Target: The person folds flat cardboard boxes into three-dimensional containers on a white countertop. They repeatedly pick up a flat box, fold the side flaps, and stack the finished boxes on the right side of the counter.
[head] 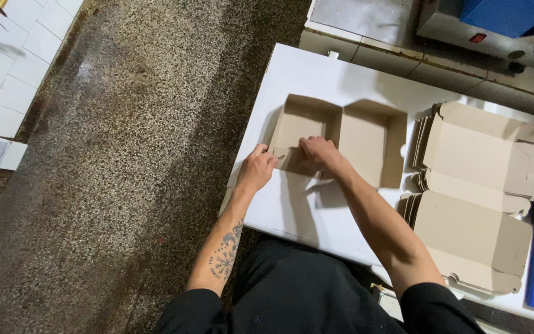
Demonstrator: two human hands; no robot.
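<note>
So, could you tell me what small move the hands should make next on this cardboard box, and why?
Probably press the near wall of the cardboard box fully upright: the left hand and right hand both pinch its near-left corner, while the far walls already stand.

We have one view only, from the head camera, looking steeply down past the black-clothed lap. It sits close: both forearms run up from the bottom edge toward the white table [292, 210], which lies tilted across the right half. Speckled floor [131, 154] fills the left, white tiles [13, 68] the far left corner. No second view shares any of this.
</note>
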